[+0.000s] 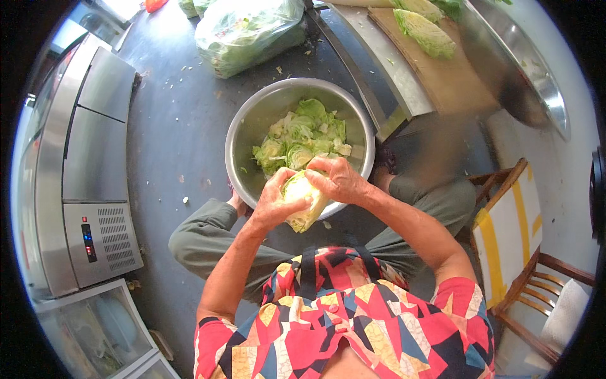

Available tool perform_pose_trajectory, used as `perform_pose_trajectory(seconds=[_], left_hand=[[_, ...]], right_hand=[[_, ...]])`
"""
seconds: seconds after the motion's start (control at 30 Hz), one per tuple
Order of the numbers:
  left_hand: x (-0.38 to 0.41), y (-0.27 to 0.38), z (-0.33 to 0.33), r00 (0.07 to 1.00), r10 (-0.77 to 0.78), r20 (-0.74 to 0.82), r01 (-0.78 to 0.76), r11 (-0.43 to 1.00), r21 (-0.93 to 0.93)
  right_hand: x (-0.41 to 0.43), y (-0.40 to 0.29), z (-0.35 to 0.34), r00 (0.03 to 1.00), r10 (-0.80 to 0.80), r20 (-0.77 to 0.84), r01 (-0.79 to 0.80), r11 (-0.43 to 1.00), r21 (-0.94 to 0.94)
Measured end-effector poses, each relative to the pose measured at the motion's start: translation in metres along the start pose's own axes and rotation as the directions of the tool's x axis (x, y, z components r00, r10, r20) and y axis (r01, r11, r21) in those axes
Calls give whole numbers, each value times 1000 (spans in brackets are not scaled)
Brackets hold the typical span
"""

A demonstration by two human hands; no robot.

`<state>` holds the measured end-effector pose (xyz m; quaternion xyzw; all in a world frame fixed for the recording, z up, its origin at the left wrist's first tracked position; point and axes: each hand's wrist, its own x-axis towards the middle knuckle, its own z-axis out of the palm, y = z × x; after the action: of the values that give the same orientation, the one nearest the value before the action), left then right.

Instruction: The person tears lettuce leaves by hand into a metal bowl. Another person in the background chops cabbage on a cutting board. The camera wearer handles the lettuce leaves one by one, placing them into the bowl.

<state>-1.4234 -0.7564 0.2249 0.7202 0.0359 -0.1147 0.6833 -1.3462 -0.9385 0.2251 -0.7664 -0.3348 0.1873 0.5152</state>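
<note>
Both hands grip one pale yellow-green piece of leafy head vegetable (pixel 303 215), probably cabbage or lettuce, over the near rim of a large steel basin (pixel 244 156). My left hand (pixel 276 201) holds its left side, with the thumb across the front. At its upper right, my right hand (pixel 338 180) presses fingers and thumb into the leaves. Inside the basin lies a heap of torn green leaves and chunks (pixel 303 130). The basin stands on the floor between my knees.
A clear plastic bag of greens (pixel 251 35) sits beyond the basin. Cut heads (pixel 423 33) rest on a brown board (pixel 440 76) at upper right, beside a steel bowl (pixel 549 90). A steel refrigerated cabinet (pixel 97 156) stands left, a wooden chair (pixel 518 277) right. Scraps dot the dark floor (pixel 158 123).
</note>
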Motion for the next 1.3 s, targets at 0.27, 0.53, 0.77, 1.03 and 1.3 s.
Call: perform_pose_trajectory(seconds=[0.27,0.53,0.77,1.03,1.3], left_hand=[[3,-29,7,978,190,-84,-184,981,66],[12,-16,17,722,692,-24,-558,602,571],[4,-19,20,680,705,-201,-510,651,562],[37,-40,-3,875,99,-473,-251,929,-270],[34,-43,8,919,93,-383,-198,949,-245]], right_hand=[[1,34,32,912,405,66,-284,505,815],[24,63,60,785,618,-55,148,-101,984],[55,112,19,632,647,-426,-266,698,665],[37,24,5,954,297,30,-280,855,437],[31,39,22,982,140,-127,-94,945,313]])
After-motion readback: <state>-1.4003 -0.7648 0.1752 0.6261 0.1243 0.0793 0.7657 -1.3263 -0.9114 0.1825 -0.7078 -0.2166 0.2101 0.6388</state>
